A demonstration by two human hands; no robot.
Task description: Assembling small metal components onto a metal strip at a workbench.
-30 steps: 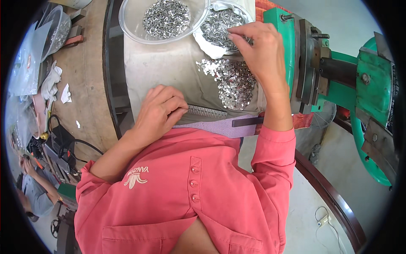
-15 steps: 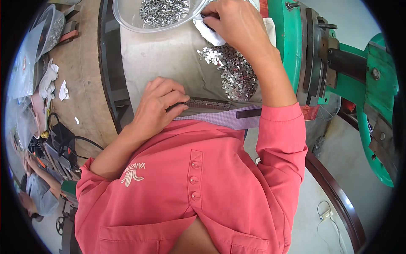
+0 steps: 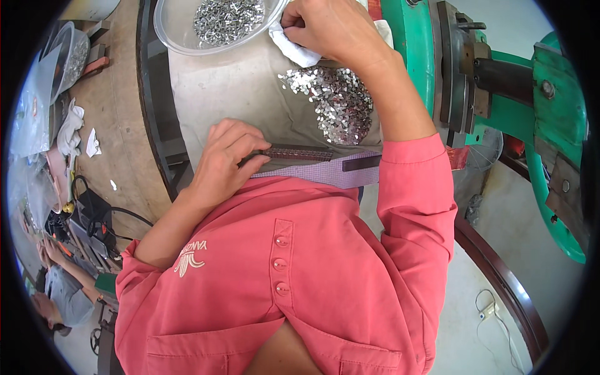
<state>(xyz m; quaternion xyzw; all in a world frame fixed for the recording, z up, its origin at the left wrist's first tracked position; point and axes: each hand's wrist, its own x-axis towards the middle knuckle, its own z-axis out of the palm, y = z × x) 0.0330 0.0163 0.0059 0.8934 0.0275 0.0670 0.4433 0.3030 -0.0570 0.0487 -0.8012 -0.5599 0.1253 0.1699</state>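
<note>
My left hand (image 3: 228, 156) is closed on the left end of a narrow dark metal bar (image 3: 300, 154) with a row of fine slots along it. The bar lies flat at the near edge of a beige cloth cover (image 3: 206, 94). Farther off and to the right, my right hand (image 3: 325, 28) has its fingers curled on a crumpled white cloth (image 3: 294, 49); its fingertips are partly hidden. Between the two hands spreads a pile of small shiny metal pieces (image 3: 340, 103). A clear plastic bowl (image 3: 167, 34) at the far edge holds many small metal parts (image 3: 228, 20).
A green machine (image 3: 412, 56) with a dark metal head stands close on the right. A lilac checked strip (image 3: 312, 172) borders the near edge, with a dark flat bar (image 3: 360, 164) on it. Leftward is a wooden table (image 3: 122, 94); another person (image 3: 69, 294) sits at lower left.
The whole view has shifted slightly to the left. Both hands keep nearly the same places relative to the bar and the white cloth.
</note>
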